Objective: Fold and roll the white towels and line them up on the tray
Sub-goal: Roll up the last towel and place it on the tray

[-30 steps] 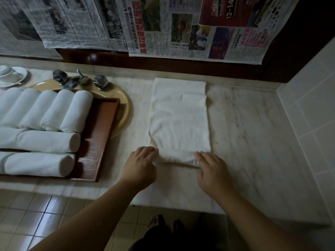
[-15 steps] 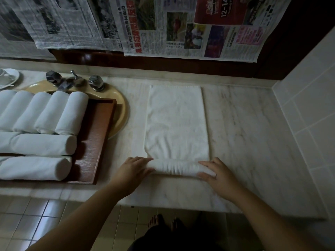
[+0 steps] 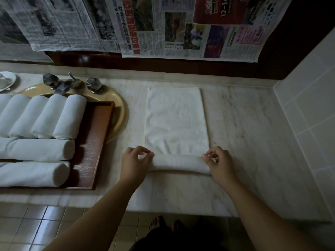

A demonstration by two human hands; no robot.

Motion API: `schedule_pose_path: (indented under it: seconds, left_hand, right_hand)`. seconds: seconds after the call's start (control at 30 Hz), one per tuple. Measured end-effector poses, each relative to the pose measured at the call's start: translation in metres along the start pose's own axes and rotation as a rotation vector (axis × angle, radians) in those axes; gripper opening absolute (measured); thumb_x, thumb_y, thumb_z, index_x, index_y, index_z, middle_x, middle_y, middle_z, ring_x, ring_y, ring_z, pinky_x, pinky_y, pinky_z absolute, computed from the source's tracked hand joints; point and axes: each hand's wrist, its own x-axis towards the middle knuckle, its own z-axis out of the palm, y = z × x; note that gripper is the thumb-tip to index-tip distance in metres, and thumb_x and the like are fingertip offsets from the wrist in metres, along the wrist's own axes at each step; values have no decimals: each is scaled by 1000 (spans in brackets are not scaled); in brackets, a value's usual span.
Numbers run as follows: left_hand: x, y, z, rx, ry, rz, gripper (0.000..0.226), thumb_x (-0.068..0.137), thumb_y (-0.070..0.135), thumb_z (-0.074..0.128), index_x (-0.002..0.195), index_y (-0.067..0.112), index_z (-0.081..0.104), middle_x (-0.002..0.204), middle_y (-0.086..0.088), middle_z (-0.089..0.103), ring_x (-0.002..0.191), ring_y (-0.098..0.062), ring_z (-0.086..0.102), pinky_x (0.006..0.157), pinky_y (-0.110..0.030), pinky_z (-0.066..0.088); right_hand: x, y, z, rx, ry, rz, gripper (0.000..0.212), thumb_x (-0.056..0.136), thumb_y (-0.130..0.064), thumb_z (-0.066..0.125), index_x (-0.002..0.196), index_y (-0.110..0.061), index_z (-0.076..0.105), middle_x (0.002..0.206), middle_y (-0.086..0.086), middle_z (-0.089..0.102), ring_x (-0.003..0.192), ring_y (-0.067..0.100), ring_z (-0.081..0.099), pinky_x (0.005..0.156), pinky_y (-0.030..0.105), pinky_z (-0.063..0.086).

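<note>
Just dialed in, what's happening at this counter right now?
A person is rolling a folded white towel on the marble counter. The left hand and right hand each hold one end of the roll, fingers curled over it. Only the near end is rolled; most of the towel lies flat beyond. To the left, a wooden tray resting over the sink already carries rolled towels, with bare space at its right side.

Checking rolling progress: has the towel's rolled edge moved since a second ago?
Yes. The rolled edge has crept away from the counter's front edge, toward the wall, thickening into a roll.
</note>
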Motion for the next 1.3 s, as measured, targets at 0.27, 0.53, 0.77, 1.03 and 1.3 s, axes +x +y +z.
schedule_pose_path:
  seconds: [0.27,0.53,0.77,1.03,1.3]
  left_hand:
    - [-18,-45,-5,375,85,698,47,94,55,64,124,21,76,122,0,63,105,-25,55,78,-39,50]
    - [-16,-54,-17,387,-104,602,55,98,64,50,139,29,64,136,14,62,87,-11,46,80,-33,51]
    - [-25,-41,-23,86,-223,206,47,96,72,42,132,49,64,116,29,62,104,-8,48,87,-30,41]
    - [-5,-23,-1,-186,-38,-65,34,90,70,60,115,47,66,95,10,69,102,-23,65,87,-48,58]
    - [-7,-8,1,402,116,547,26,86,3,77,102,24,80,112,0,67,101,-30,55,73,-41,49]
  right_hand:
    - [-41,31,-5,-248,86,-464,44,85,-36,84,124,-17,76,120,-2,59,106,19,56,87,33,55]
    - [-40,32,-31,-175,-323,-246,62,84,-61,65,141,-36,59,120,-25,47,111,2,52,98,27,48]
    - [-31,25,-36,-71,-457,-73,58,80,-69,61,131,-41,62,111,-26,46,104,-1,53,94,18,44]
    - [-4,0,-31,87,-365,203,14,98,-47,64,107,-37,61,102,-2,67,91,17,64,75,33,52]
    - [-20,8,-19,-234,-86,-390,19,100,-17,62,113,-23,76,114,-7,58,98,11,60,86,29,54]
